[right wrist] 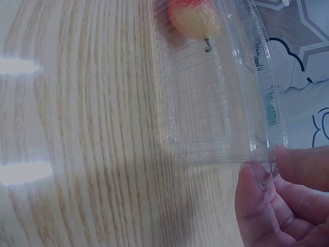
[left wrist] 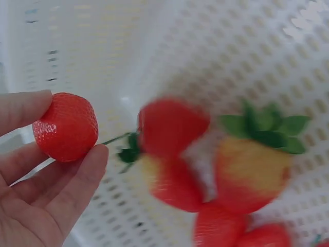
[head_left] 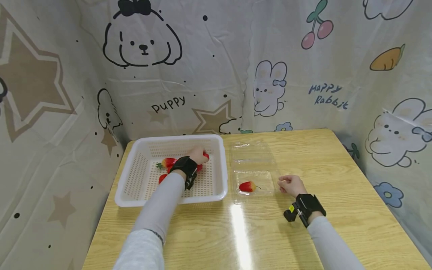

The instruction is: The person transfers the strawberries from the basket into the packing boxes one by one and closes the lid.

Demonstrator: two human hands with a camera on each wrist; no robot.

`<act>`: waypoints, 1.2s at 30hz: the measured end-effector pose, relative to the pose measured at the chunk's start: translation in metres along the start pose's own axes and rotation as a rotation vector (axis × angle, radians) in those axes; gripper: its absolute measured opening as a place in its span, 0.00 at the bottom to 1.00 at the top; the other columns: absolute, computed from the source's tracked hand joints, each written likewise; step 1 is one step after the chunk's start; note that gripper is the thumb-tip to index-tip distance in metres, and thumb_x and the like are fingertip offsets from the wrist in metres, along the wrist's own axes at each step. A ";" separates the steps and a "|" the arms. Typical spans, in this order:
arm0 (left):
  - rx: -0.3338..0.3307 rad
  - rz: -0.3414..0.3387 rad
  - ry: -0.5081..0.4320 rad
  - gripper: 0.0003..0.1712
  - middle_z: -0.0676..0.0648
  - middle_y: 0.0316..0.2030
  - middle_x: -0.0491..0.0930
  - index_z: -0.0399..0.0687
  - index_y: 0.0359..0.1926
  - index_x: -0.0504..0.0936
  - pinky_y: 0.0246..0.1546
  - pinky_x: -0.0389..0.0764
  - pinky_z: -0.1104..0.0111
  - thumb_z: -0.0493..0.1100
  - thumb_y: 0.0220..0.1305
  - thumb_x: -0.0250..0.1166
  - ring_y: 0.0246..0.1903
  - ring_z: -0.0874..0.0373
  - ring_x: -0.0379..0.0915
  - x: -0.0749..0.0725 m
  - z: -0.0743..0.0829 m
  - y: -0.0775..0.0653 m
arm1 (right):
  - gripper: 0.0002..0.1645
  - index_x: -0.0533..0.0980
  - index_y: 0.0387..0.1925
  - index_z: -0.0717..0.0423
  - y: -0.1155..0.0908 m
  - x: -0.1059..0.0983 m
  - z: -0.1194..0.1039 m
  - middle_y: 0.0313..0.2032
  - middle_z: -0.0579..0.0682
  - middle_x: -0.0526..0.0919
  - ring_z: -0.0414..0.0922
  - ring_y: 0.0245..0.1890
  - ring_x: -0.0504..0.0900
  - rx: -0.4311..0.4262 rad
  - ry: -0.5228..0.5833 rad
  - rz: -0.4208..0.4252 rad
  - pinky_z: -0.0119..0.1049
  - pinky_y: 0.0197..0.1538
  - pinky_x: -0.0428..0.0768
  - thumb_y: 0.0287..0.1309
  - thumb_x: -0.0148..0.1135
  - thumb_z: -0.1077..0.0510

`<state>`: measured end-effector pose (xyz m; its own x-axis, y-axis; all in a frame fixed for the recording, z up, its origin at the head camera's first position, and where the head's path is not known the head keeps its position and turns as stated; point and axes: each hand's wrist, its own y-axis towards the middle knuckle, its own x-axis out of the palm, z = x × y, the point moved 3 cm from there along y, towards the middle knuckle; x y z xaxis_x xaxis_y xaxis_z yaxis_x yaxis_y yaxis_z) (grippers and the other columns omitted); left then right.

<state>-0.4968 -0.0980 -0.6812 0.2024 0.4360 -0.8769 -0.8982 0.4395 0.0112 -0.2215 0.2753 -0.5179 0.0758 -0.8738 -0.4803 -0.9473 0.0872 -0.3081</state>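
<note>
My left hand [head_left: 197, 155] reaches into the white plastic basket [head_left: 221, 187]. In the left wrist view its thumb and fingers pinch a red strawberry [left wrist: 67, 127], held over the basket floor. Several other strawberries [left wrist: 252, 172] lie below, some with green leaves. My right hand [head_left: 292, 185] is at the right side of a clear plastic clamshell box [head_left: 253, 155]. Seen from the right wrist, thumb and fingers pinch the box's clear rim [right wrist: 264, 172]. One red and yellow strawberry [head_left: 248, 186] with a short stem lies in the box's near half; the lid half lies folded back.
Basket and box stand side by side on a light wood-grain table [head_left: 209, 236]. A patterned cloth [head_left: 209, 75] with cartoon drawings hangs behind and at both sides. A bright light reflection [head_left: 241, 236] crosses the table in front of the box.
</note>
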 end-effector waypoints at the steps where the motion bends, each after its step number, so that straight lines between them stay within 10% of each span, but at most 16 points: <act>1: -0.013 -0.004 -0.006 0.14 0.54 0.18 0.69 0.54 0.23 0.76 0.19 0.64 0.65 0.56 0.42 0.65 0.20 0.56 0.63 -0.009 0.008 0.000 | 0.19 0.69 0.50 0.76 0.000 0.000 0.000 0.30 0.62 0.79 0.46 0.27 0.80 0.001 0.000 0.002 0.41 0.36 0.79 0.61 0.53 0.65; 3: -0.016 -0.012 -0.013 0.12 0.52 0.18 0.67 0.51 0.23 0.75 0.21 0.64 0.65 0.53 0.46 0.64 0.19 0.56 0.62 -0.037 0.040 -0.009 | 0.20 0.69 0.50 0.77 0.000 0.000 0.000 0.30 0.63 0.79 0.46 0.26 0.80 -0.002 -0.007 0.001 0.40 0.35 0.79 0.60 0.53 0.64; 9: -0.019 -0.011 -0.033 0.06 0.46 0.20 0.66 0.34 0.29 0.76 0.23 0.59 0.71 0.35 0.53 0.58 0.18 0.59 0.55 -0.157 0.200 -0.087 | 0.18 0.70 0.48 0.75 0.003 -0.001 0.002 0.28 0.60 0.79 0.44 0.25 0.79 0.001 -0.021 0.012 0.40 0.34 0.79 0.60 0.53 0.64; 13: 0.043 0.040 -0.033 0.15 0.38 0.36 0.76 0.31 0.44 0.77 0.30 0.67 0.74 0.35 0.57 0.58 0.28 0.57 0.67 -0.180 0.247 -0.101 | 0.18 0.71 0.48 0.75 0.004 -0.003 0.002 0.27 0.58 0.79 0.43 0.25 0.78 0.000 -0.028 0.019 0.40 0.34 0.78 0.60 0.54 0.64; 26: 0.183 -0.088 0.016 0.22 0.40 0.48 0.76 0.36 0.53 0.74 0.45 0.73 0.68 0.38 0.57 0.63 0.46 0.52 0.71 -0.137 0.321 -0.078 | 0.18 0.71 0.47 0.75 0.001 -0.004 0.001 0.27 0.60 0.79 0.44 0.24 0.79 0.001 -0.030 0.024 0.39 0.34 0.78 0.60 0.54 0.64; 36: 0.195 -0.230 0.061 0.21 0.49 0.43 0.77 0.46 0.48 0.79 0.38 0.72 0.74 0.36 0.49 0.68 0.40 0.60 0.71 -0.036 0.325 -0.032 | 0.17 0.72 0.46 0.75 0.004 0.000 0.004 0.28 0.60 0.80 0.45 0.26 0.80 0.014 -0.012 0.039 0.39 0.34 0.79 0.59 0.55 0.64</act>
<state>-0.3482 0.1272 -0.4941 0.3624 0.2620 -0.8944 -0.7387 0.6660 -0.1041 -0.2240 0.2777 -0.5225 0.0428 -0.8637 -0.5022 -0.9453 0.1276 -0.3001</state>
